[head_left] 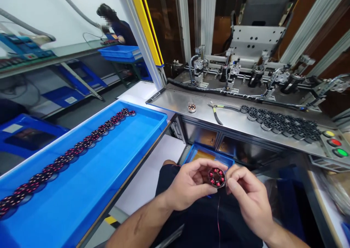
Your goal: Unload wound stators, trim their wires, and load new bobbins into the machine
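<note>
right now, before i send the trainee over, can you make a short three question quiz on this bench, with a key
1. Which hand has its thumb and fingers around the round part with red windings?

2. True or false: the pliers lie inside the blue tray.

3. On the button panel, which button sits between the other two?
A) green
B) red
C) yellow

Key
1. The left hand.
2. False: the pliers lie on the metal worktop.
3. B, the red button.
</note>
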### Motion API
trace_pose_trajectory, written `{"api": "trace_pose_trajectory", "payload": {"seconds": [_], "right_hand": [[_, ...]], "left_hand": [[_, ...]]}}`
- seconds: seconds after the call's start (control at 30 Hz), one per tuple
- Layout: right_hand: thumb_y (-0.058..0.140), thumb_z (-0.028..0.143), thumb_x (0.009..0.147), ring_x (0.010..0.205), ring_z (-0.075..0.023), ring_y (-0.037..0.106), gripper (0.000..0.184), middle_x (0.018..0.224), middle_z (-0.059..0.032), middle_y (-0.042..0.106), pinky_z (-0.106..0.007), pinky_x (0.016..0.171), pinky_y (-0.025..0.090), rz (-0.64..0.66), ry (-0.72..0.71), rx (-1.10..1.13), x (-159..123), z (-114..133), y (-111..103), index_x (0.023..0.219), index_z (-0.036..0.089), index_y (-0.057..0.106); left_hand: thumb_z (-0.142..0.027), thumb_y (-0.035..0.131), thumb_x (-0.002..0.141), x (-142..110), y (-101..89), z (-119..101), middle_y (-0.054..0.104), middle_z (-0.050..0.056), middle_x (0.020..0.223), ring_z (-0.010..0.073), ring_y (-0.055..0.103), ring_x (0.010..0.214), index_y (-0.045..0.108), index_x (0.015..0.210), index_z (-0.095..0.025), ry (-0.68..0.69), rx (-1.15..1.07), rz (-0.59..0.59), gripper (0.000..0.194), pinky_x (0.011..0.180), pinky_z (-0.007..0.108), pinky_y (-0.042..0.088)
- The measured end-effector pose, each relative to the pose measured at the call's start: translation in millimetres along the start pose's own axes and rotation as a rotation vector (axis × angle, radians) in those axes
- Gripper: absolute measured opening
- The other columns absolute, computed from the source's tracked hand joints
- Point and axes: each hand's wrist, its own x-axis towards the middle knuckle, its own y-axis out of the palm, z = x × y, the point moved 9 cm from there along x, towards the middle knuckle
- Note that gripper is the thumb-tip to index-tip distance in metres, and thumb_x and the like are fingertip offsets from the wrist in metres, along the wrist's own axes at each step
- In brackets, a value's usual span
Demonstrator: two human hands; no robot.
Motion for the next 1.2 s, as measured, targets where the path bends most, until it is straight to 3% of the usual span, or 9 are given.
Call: {"api": "trace_pose_trajectory", "payload": {"seconds": [0.1,0.2,0.37,0.6,0.83,0.97,1.03,1.07,1.2], "right_hand": [[0.052,0.019,0.097,0.072,-0.0108,0.056,0.016,0.077,0.002,0.056,-0.024,0.068,0.047,-0.013,-0.083,0.002,-5,3,3,0.082,0.022,0.054],[0.054,0.016,0.095,0.075,-0.0121,0.057,0.013,0.079,0.0008,0.056,-0.025,0.07,0.047,-0.032,-0.146,-0.039,-11,5,5,0.083,0.021,0.055],[0.049,0.022,0.099,0.073,-0.0129,0.05,0.016,0.078,0.0002,0.053,-0.025,0.066,0.043,-0.133,0.007,0.072,-17,-18,-6,0.083,0.022,0.052],[0.057,0.032,0.094,0.087,-0.0167,0.05,0.011,0.092,-0.002,0.048,-0.03,0.079,0.045,0.005,0.054,0.173,-8,-15,10,0.089,0.024,0.053],[0.04,0.037,0.102,0.088,-0.0173,0.051,0.023,0.093,-0.0032,0.052,-0.032,0.082,0.045,-0.204,0.237,0.257,-18,-50,8,0.088,0.023,0.052],[0.063,0.035,0.091,0.103,-0.0205,0.053,0.019,0.11,-0.0055,0.054,-0.035,0.089,0.045,-0.195,0.0,0.079,-10,-20,-2,0.106,0.027,0.054],[0.065,0.029,0.089,0.099,-0.0193,0.053,0.013,0.105,-0.005,0.054,-0.032,0.086,0.045,-0.164,-0.063,-0.033,-5,-6,0,0.099,0.025,0.057],[0.062,0.027,0.092,0.094,-0.0178,0.053,0.005,0.1,-0.0043,0.054,-0.03,0.082,0.045,-0.16,-0.05,-0.063,-2,-4,0,0.093,0.024,0.058],[0.047,0.028,0.101,0.081,-0.0139,0.05,0.019,0.086,-0.0012,0.053,-0.026,0.075,0.044,-0.211,0.107,0.047,1,-21,-2,0.084,0.022,0.055]], "left_hand": [[-0.023,0.088,0.067,3,3.5,12,0.068,0.011,0.117,0.0162,0.067,0.093,0.067,0.116,-0.019,-0.08,-0.147,0.009,0.054,0.081,0.025,0.055],[-0.022,0.094,0.055,5,2.9,15,0.065,0.007,0.107,0.0123,0.063,0.082,0.069,0.11,-0.019,-0.032,-0.149,-0.064,0.06,0.073,0.021,0.053],[-0.013,0.083,0.066,1,0.4,-10,0.066,0.008,0.102,0.0181,0.066,0.091,0.07,0.106,-0.02,0.261,0.265,-0.194,0.043,0.078,0.027,0.057],[-0.005,0.079,0.065,-10,22.4,-50,0.073,0.008,0.1,0.0191,0.071,0.088,0.063,0.115,-0.021,0.601,0.746,-0.141,0.055,0.081,0.03,0.06],[-0.006,0.077,0.065,-9,9.6,-43,0.073,0.009,0.099,0.02,0.071,0.09,0.065,0.115,-0.02,0.553,0.631,-0.192,0.053,0.079,0.031,0.061],[-0.005,0.077,0.065,-10,11.2,-47,0.073,0.009,0.101,0.0206,0.071,0.09,0.065,0.114,-0.02,0.553,0.75,-0.197,0.053,0.08,0.032,0.061],[-0.006,0.077,0.066,-10,14.7,-49,0.073,0.009,0.101,0.02,0.072,0.089,0.065,0.114,-0.021,0.566,0.786,-0.187,0.052,0.079,0.031,0.062],[-0.006,0.077,0.066,-10,16.1,-50,0.073,0.009,0.101,0.0197,0.072,0.089,0.065,0.115,-0.022,0.572,0.785,-0.181,0.052,0.078,0.03,0.062],[-0.006,0.077,0.066,-9,11.8,-46,0.074,0.009,0.1,0.0208,0.072,0.09,0.067,0.114,-0.021,0.548,0.702,-0.188,0.051,0.082,0.032,0.061]]}}
